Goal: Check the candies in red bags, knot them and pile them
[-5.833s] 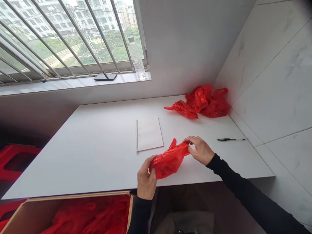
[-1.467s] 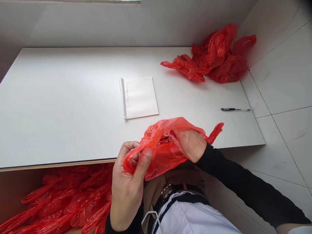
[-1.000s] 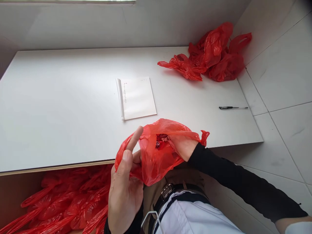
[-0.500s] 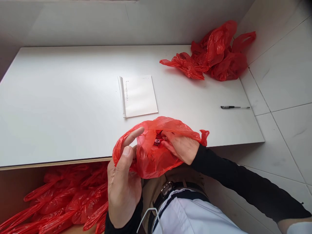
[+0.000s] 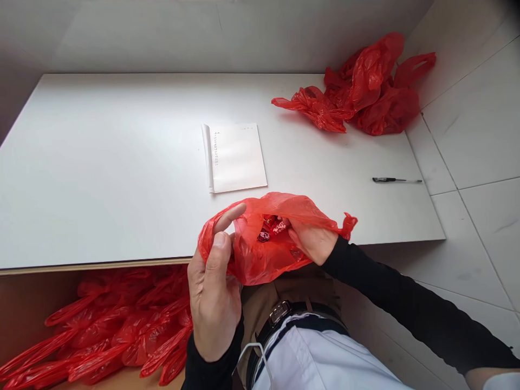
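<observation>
Item: red bag [image 5: 260,260]. L hand [image 5: 215,292] pinches rim; R hand [image 5: 311,241] inside, grip unclear. Risk: film rips, wrapped bits [image 5: 270,227] drop below hands.

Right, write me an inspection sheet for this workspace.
Surface: white table, set into a wall corner.
Job's things: red bag held open over the table's near edge; small wrapped pieces inside.
Clutter: notepad, pen, pile of red bags in the far right corner.
Grips: left hand pinches the bag's rim; right hand reaches into its mouth, grip unclear.
Cables: thin white loop at the waist, kind unclear.
Surroundings: box of red bags below the table's left; tiled wall at right.
</observation>
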Demonstrator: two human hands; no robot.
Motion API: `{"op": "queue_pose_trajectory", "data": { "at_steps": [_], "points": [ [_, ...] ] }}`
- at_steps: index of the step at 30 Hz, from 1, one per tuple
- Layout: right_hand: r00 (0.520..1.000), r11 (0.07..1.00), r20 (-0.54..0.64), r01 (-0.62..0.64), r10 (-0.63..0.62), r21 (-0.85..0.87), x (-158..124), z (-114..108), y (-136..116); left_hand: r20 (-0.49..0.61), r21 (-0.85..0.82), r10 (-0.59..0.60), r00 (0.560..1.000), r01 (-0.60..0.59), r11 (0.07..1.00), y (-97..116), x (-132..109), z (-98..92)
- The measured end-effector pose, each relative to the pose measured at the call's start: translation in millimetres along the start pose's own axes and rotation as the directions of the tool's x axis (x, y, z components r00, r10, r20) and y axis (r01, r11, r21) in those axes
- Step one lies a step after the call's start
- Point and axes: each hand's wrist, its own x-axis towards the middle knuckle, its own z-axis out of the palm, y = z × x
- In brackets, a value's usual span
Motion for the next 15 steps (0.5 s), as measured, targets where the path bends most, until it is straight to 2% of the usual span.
{"op": "queue_pose_trajectory", "data": {
  "at_steps": [2, 4, 6, 9, 11, 15],
  "points": [
    [0.999, 0.999, 0.034, 0.030, -0.029, -0.034, -4, -6, -1, 0.000, 0.000, 0.000, 1.000, 0.000, 1.000, 1, 0, 1.0],
    [0.989, 0.996, 0.134, 0.076, -0.069, -0.048, -8, -13, -2, 0.002, 0.004, -0.004, 1.000, 0.004, 1.000, 2, 0, 2.0],
    [0.971, 0.995, 0.217, 0.096, -0.097, 0.015, -11, -20, -1, 0.001, 0.014, -0.001, 1.000, 0.001, 1.000, 1, -1, 2.6],
    [0.988, 0.994, 0.140, 0.060, -0.072, 0.089, -7, -28, 1, 0.006, 0.045, 0.024, 1.000, -0.024, 0.999, 0, -4, 1.8],
    [0.995, 0.999, 0.100, -0.002, -0.002, 0.039, 0, -29, 2, 0.026, 0.076, 0.028, 0.999, -0.029, 0.997, -1, -6, 0.8],
    [0.979, 0.993, 0.171, -0.098, 0.108, -0.068, 15, -24, 4, 0.077, 0.099, 0.021, 0.997, -0.029, 0.995, -2, -9, 2.5]
  ]
}}
